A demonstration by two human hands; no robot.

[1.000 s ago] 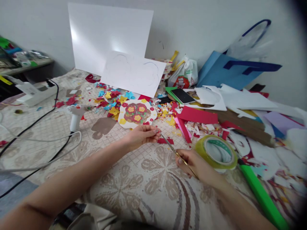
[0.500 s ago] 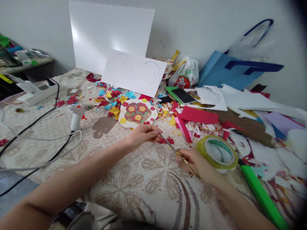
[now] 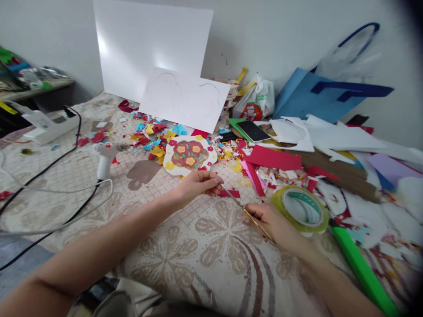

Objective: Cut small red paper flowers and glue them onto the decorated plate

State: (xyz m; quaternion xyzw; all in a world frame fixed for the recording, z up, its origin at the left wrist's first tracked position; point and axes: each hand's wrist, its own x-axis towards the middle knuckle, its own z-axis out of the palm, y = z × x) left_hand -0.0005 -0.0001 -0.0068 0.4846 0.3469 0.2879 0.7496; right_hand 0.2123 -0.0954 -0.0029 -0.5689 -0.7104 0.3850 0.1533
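Near the centre, gold-handled scissors (image 3: 237,202) slant from our right hand (image 3: 269,222), wrapped around their handles, to the fingertips of our left hand (image 3: 201,182), pinched together; what they pinch, we cannot tell. With the tips this close, a slip could nick a finger. Right, a tape roll (image 3: 276,203) might crowd our wrist. Farther lies a flowered card (image 3: 190,152).

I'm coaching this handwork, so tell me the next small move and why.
Probably ease the gold-handled tool slightly back from the left hand before squeezing it: the right hand holds it with its slim tip at the left fingertips, and anything pinched there is too small or hidden to make out.
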